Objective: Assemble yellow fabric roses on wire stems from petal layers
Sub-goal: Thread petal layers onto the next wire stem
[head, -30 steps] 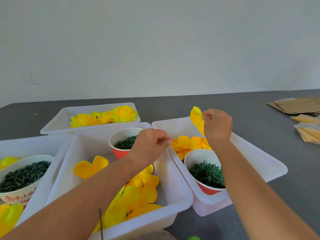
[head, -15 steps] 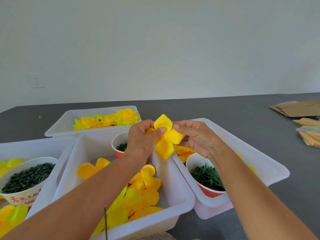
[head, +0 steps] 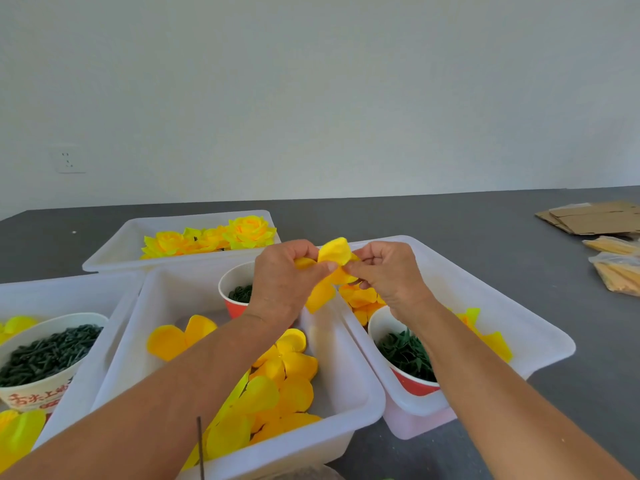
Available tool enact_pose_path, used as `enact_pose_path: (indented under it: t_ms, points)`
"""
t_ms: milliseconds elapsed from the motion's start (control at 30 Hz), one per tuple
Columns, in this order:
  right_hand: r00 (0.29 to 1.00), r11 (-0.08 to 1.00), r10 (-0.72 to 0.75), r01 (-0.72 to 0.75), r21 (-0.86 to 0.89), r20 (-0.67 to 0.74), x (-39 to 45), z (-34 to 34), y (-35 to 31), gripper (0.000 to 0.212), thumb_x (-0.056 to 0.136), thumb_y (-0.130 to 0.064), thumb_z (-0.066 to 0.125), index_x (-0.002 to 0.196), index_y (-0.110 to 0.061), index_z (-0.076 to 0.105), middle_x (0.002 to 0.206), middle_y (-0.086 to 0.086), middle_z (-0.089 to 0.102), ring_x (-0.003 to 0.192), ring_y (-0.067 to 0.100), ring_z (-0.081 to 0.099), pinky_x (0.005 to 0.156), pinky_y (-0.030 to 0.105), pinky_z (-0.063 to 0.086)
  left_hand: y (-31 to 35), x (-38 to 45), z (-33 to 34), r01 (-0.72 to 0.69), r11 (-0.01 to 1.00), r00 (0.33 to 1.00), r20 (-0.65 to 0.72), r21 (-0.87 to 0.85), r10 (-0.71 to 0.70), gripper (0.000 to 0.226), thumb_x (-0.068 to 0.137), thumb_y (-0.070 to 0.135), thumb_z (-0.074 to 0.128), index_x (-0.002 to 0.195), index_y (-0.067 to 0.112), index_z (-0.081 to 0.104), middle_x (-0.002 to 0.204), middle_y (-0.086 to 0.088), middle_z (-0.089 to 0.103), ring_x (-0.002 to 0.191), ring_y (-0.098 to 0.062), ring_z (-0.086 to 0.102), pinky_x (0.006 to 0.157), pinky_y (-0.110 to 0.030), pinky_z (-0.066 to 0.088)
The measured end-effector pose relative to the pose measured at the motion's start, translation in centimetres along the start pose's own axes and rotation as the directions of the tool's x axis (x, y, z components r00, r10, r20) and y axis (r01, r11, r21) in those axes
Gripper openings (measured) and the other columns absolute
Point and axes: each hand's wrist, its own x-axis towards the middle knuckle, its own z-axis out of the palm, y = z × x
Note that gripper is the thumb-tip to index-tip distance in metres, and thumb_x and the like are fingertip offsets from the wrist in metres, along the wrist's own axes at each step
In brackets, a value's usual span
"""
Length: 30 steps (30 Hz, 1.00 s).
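Both hands meet above the middle white tray (head: 360, 400) and pinch one yellow petal layer (head: 334, 252). My left hand (head: 285, 278) grips its left lobes; my right hand (head: 384, 271) pinches its right side, fingertips nearly touching. One lobe hangs down between the hands. Loose yellow petal layers (head: 287, 386) lie in the middle tray. A thin dark wire stem (head: 200, 445) stands at the lower edge by my left forearm. Finished yellow roses (head: 211, 237) sit in the far tray.
A red paper cup (head: 230, 292) of dark green parts stands behind my left hand. Another red cup (head: 405, 355) of green leaves sits in the right tray (head: 540, 344). A bowl (head: 45, 355) of dark green pieces is at left. Cardboard (head: 595, 220) and bagged packets (head: 620, 271) lie at far right.
The right hand carried a petal layer from above the right tray to the left hand. Both hands now hold it together, and it sits more folded between them.
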Motion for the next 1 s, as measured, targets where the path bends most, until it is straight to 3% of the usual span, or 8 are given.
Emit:
enact_pose_path:
  t_ms: [133,267,367,533,667,767,867,1000]
  points:
    - [0.994,0.992,-0.110,0.109,-0.060,-0.016,-0.2,0.7,-0.1,0.015,0.074,-0.010,0.077,0.069,-0.015,0.065,0.063,0.003,0.067,0.051,0.007,0.059,0.051,0.018,0.046,-0.2,-0.1,0.1,-0.004,0.992,1.000,0.014,0.122,0.003,0.015,0.073,0.029,0.078,0.076,0.024,0.064,0.067,0.009,0.059,0.064,-0.007,0.052,0.060,-0.022,0.042]
    - [0.991,0.977,0.005,-0.033,0.211,0.134,-0.5,0.8,-0.6,0.006,0.079,-0.010,0.073,0.076,-0.012,0.067,0.067,0.001,0.070,0.060,0.009,0.064,0.057,0.020,0.052,-0.4,0.3,-0.5,0.108,0.994,0.993,-0.041,0.018,-0.107,0.010,0.079,0.024,0.073,0.072,0.021,0.066,0.061,0.003,0.059,0.059,-0.012,0.053,0.056,-0.025,0.044]
    - [0.963,0.934,0.111,-0.186,0.304,0.247,-0.5,0.7,-0.9,0.002,0.084,-0.010,0.067,0.083,-0.011,0.068,0.071,0.003,0.070,0.065,0.012,0.064,0.060,0.022,0.052,-0.1,0.1,-0.6,0.173,0.978,0.984,-0.018,-0.119,-0.177,0.015,0.082,0.018,0.071,0.068,0.023,0.066,0.062,0.002,0.063,0.057,-0.010,0.056,0.055,-0.022,0.047]
    - [0.986,0.964,0.127,-0.149,0.221,0.113,-0.5,0.4,-0.8,0.007,0.078,-0.008,0.073,0.077,-0.011,0.067,0.073,0.007,0.069,0.063,0.014,0.062,0.054,0.019,0.049,0.4,-0.4,-0.7,0.256,0.905,0.967,0.091,-0.340,-0.240,0.006,0.082,0.012,0.070,0.079,0.017,0.071,0.060,0.009,0.069,0.054,0.000,0.063,0.048,-0.013,0.048]
    - [0.995,0.976,0.097,-0.100,0.192,0.021,-0.5,0.6,-0.8,0.018,0.071,-0.013,0.079,0.069,-0.011,0.062,0.070,0.010,0.065,0.066,0.020,0.061,0.064,0.031,0.053,0.4,-0.4,-0.6,0.238,0.922,0.970,0.126,-0.305,-0.209,0.009,0.076,0.016,0.076,0.081,0.020,0.070,0.067,0.006,0.070,0.059,-0.002,0.064,0.053,-0.015,0.051]
    - [0.995,0.977,0.101,-0.103,0.187,0.024,-0.5,0.7,-0.8,0.019,0.070,-0.016,0.080,0.069,-0.012,0.062,0.069,0.008,0.064,0.067,0.019,0.059,0.062,0.029,0.051,0.1,-0.3,-0.8,0.213,0.947,0.974,0.127,-0.242,-0.187,0.018,0.072,0.020,0.079,0.088,0.017,0.071,0.074,0.004,0.070,0.064,-0.004,0.064,0.057,-0.017,0.052]
    - [0.994,0.975,0.102,-0.106,0.195,0.030,-0.4,0.7,-0.8,0.016,0.072,-0.018,0.079,0.077,-0.012,0.065,0.071,0.004,0.066,0.065,0.014,0.059,0.057,0.023,0.048,0.3,-0.1,-1.0,0.247,0.914,0.965,0.168,-0.323,-0.201,0.010,0.074,0.015,0.076,0.082,0.019,0.071,0.066,0.008,0.071,0.061,-0.003,0.066,0.053,-0.016,0.051]
    - [0.996,0.991,0.014,-0.026,0.135,0.093,-0.5,0.6,-0.8,0.008,0.081,-0.015,0.071,0.087,-0.020,0.068,0.067,-0.008,0.068,0.060,0.001,0.061,0.051,0.014,0.046,0.0,0.1,-1.2,0.278,0.908,0.958,0.158,-0.312,-0.239,0.005,0.079,0.018,0.072,0.077,0.023,0.070,0.071,0.004,0.071,0.066,-0.008,0.066,0.057,-0.020,0.054]
